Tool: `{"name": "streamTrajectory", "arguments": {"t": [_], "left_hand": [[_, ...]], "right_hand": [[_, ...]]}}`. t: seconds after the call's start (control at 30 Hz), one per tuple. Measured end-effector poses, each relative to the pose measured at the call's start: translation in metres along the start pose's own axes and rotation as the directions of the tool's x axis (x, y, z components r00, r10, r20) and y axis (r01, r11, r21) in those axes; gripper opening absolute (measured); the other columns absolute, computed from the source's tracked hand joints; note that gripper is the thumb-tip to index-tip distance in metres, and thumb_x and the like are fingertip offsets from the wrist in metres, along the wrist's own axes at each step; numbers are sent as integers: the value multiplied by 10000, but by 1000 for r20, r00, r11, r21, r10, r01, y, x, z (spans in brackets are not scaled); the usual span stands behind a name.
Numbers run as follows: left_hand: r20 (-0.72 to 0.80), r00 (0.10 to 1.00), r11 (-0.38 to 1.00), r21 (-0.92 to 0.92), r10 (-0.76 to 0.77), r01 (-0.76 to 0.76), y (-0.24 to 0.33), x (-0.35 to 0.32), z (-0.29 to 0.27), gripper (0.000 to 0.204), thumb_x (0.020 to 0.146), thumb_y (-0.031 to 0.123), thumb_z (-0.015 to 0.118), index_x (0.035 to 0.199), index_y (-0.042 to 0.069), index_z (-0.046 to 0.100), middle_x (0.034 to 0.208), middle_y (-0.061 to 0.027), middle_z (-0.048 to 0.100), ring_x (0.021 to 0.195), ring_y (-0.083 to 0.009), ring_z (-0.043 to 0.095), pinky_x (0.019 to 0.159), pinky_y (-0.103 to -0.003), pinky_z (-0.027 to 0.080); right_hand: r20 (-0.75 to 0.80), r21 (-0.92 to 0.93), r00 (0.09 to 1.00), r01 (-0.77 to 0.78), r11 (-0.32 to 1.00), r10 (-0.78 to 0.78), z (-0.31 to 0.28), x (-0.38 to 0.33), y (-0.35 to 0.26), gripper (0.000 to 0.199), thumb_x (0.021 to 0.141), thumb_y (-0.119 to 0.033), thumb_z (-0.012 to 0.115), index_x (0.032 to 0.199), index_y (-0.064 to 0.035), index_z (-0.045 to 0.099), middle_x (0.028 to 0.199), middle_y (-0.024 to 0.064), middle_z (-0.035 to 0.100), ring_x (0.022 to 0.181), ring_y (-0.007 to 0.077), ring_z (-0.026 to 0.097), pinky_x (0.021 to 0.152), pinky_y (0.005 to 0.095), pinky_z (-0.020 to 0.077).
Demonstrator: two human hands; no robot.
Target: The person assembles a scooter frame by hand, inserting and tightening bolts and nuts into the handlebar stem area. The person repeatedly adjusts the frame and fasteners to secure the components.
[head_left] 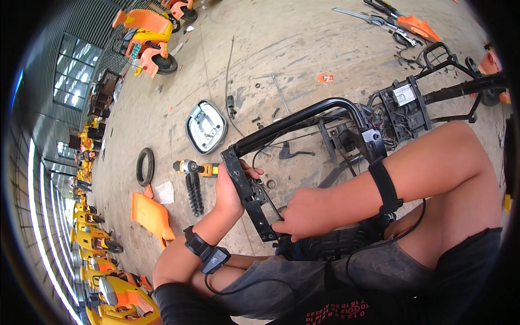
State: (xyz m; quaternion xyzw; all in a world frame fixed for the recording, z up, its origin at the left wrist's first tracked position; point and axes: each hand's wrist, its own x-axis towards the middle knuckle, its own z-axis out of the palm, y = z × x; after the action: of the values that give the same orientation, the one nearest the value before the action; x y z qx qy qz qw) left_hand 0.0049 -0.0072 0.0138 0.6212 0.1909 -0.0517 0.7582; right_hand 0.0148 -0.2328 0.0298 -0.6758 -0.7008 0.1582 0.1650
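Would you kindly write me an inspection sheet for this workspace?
Surface: dusty concrete floor.
Job's things: black scooter frame with a flat bracket at its end.
Clutter: power drill, spring, tyre, orange panel, seat base.
Grippers: left hand grips the bracket; right hand touches its lower end.
Cables: wire on the floor; cords from both armbands.
Surroundings: rows of yellow scooters, windows.
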Motion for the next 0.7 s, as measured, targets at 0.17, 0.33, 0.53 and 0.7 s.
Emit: {"name": "streamTrajectory", "arguments": {"t": [0.17,0.33,0.53,0.7], "left_hand": [[1,1000,1000,-10,-18,18,1,0,0,537,1011,534,325,925,64,570,735,-145,642,941,-343,655,844,-410,480],[-12,999,999,-15,-35,34,3,-1,0,532,1005,523,321,916,62,571,724,-140,630,928,-341,650,835,-403,475],[-14,999,999,-36,-36,35,2,-2,1,533,998,523,330,913,53,568,720,-139,624,916,-336,647,824,-408,476],[7,998,995,-83,-57,58,1,0,-2,564,1012,537,316,907,46,572,737,-143,634,918,-316,644,847,-416,498]], "right_hand": [[7,-49,1000,17,999,-17,-4,0,-1,382,859,-370,717,1013,-30,635,768,108,710,760,327,722,592,449,539],[47,-51,998,-31,998,34,-15,-2,-4,270,833,-238,699,984,-16,669,778,121,719,765,329,727,605,441,555],[54,56,982,-184,981,181,-42,-10,-10,165,802,-135,637,896,-7,684,781,158,714,750,353,715,622,463,553],[32,311,973,-226,923,227,-73,-7,-7,192,849,-167,602,962,-21,654,758,186,685,731,381,681,669,482,527]]}}
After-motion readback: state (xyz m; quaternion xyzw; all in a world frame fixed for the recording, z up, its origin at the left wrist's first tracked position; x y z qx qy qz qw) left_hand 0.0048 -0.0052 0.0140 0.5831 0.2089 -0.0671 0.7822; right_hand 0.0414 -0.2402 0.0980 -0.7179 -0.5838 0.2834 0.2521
